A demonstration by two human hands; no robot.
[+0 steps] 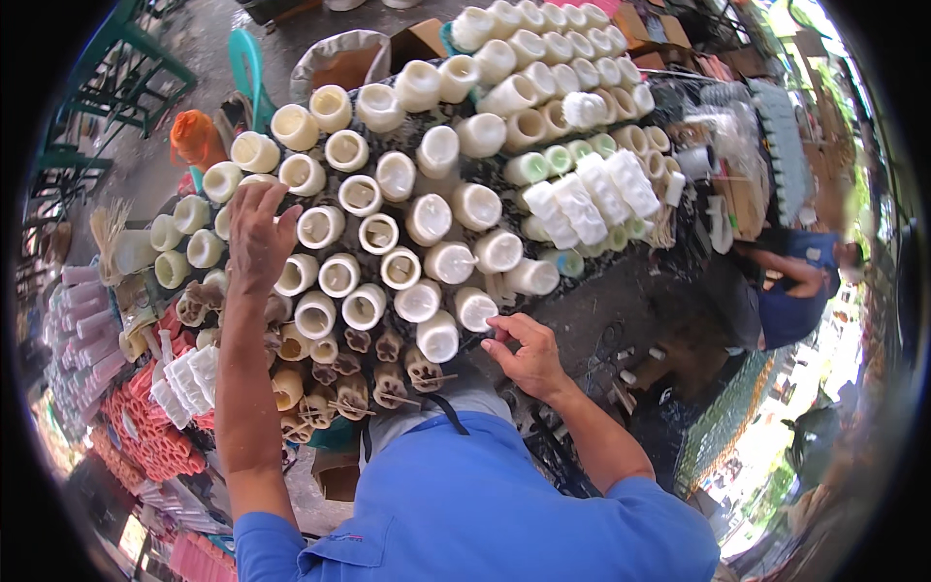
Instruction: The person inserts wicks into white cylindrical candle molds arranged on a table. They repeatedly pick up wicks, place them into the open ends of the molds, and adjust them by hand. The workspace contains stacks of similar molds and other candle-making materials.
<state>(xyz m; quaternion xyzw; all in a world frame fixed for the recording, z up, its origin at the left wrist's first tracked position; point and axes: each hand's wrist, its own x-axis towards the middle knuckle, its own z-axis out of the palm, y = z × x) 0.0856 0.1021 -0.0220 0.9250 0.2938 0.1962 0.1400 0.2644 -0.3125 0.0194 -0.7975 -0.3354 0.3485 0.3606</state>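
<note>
Many cream wax cylinders, hollow or cup-like candles, stand in rows on a dark table before me. At the left of the rows, my left hand [260,233] reaches over them, thumb apart from the bent fingers. Its fingertips are beside a pale candle [256,179]; no object shows in its grasp. My right hand [529,357] is at the near right end of the group, its index finger at the rim of a whitish candle [476,308]. Its thumb and index finger are apart, the other fingers curled. Another filled candle [437,337] stands just left of it.
Flower-shaped hollow wax pieces [351,393], some with sticks across them, line the near edge. White ribbed blocks [592,199] lie on green-tinted cylinders at the right. Pink and red pieces [155,432] are heaped at left. A person in blue [800,291] is at far right.
</note>
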